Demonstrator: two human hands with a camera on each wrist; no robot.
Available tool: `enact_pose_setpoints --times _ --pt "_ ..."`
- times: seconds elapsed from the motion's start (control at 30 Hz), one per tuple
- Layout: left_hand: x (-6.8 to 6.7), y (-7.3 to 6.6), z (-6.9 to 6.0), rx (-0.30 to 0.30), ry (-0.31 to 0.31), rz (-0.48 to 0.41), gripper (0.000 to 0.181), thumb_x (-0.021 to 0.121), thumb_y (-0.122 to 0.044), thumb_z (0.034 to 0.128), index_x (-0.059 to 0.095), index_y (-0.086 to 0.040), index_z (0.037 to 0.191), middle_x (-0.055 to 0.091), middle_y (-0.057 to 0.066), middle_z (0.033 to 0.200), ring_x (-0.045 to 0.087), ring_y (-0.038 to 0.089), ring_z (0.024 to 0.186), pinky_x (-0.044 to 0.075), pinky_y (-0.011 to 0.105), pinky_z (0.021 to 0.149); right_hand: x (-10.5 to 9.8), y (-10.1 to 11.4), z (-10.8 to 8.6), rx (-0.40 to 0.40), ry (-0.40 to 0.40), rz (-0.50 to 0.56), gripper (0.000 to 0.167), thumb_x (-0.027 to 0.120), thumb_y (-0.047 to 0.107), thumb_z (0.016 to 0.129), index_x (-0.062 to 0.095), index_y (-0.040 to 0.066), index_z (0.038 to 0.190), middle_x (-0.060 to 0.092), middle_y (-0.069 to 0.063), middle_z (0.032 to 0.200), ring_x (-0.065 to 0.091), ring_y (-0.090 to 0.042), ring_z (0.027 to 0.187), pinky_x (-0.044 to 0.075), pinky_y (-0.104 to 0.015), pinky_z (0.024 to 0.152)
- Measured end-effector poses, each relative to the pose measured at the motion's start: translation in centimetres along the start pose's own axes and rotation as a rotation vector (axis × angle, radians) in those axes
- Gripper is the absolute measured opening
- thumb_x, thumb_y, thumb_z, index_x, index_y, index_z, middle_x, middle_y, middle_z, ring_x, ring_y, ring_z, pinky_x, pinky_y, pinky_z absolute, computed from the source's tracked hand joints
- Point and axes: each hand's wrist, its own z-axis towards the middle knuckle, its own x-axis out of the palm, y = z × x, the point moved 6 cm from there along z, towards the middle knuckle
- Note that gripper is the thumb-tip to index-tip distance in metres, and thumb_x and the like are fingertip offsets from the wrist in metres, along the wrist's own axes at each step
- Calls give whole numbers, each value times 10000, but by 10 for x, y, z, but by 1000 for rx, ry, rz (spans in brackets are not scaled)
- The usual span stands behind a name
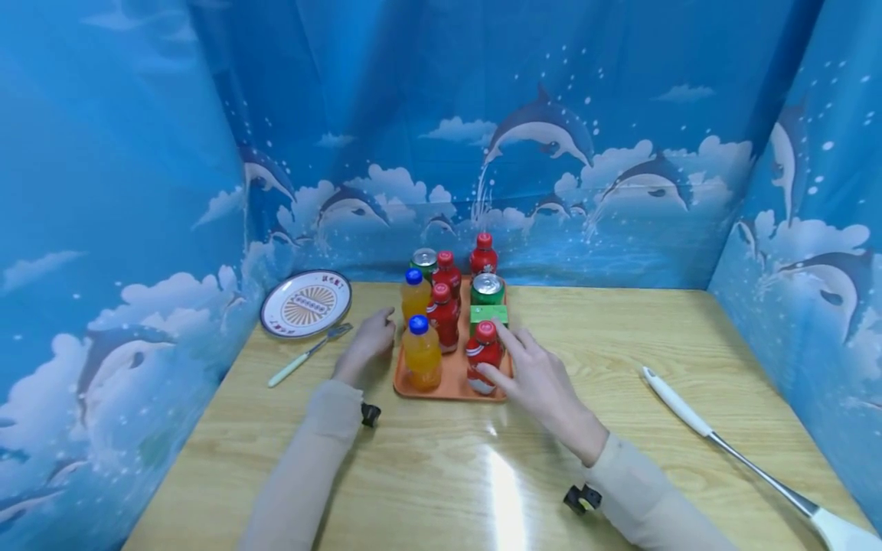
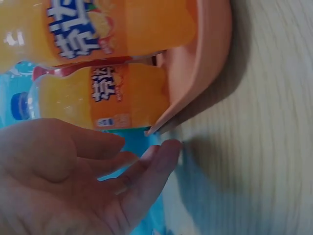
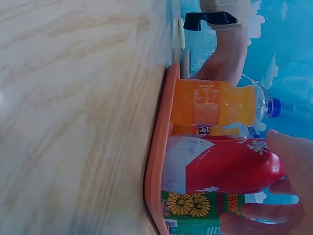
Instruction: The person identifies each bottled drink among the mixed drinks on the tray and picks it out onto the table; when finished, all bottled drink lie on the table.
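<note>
An orange tray [image 1: 451,395] on the table carries several red bottles, two orange soda bottles with blue caps, two green cans and a green carton [image 1: 488,313]. At its left side is my left hand [image 1: 372,344], fingers loosely bent and nothing in them; the left wrist view shows the fingertips close to the tray rim, beside an orange soda bottle [image 2: 107,95]. My right hand [image 1: 544,383] is spread around the upper part of the front right red bottle [image 3: 220,166]. Its thumb lies over that bottle, and its other fingers are by the carton. Contact is unclear.
A white patterned plate [image 1: 306,304] leans at the back left, with a fork [image 1: 310,354] with a pale green handle in front of it. On the right lies a long utensil with a white handle [image 1: 678,402]. Blue dolphin-print curtains [image 1: 441,115] enclose the table.
</note>
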Motion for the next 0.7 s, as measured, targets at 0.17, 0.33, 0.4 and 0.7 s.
enact_pose_setpoints --times 0.17,0.33,0.4,0.7 --pt "9 -3 4 -1 23 -29 580 445 -90 1042 365 22 1605 550 284 1514 567 397 1365 489 504 1182 3 -1 0 -26 -28 32 783 795 463 921 506 116 1560 645 -175 1429 740 -328 1109 674 -450 858" --pt "15 -7 5 7 38 -28 571 540 -19 950 492 46 1515 667 273 1337 650 378 1181 594 443 1006 6 -1 0 -53 -52 53 765 810 427 916 519 81 1533 640 -200 1464 740 -368 1159 667 -466 877" --pt "16 -7 5 12 34 -10 542 571 -25 936 534 54 1471 686 260 1305 656 363 1156 591 427 996 7 -1 0 -60 -60 66 746 816 403 916 529 71 1520 657 -199 1443 751 -360 1138 670 -448 865" --pt "15 -4 7 -17 59 -37 574 612 15 911 538 39 1480 682 247 1242 649 311 1064 614 321 823 10 -5 1 8 -34 191 752 846 348 893 538 63 1518 673 -181 1428 729 -348 1200 640 -466 964"
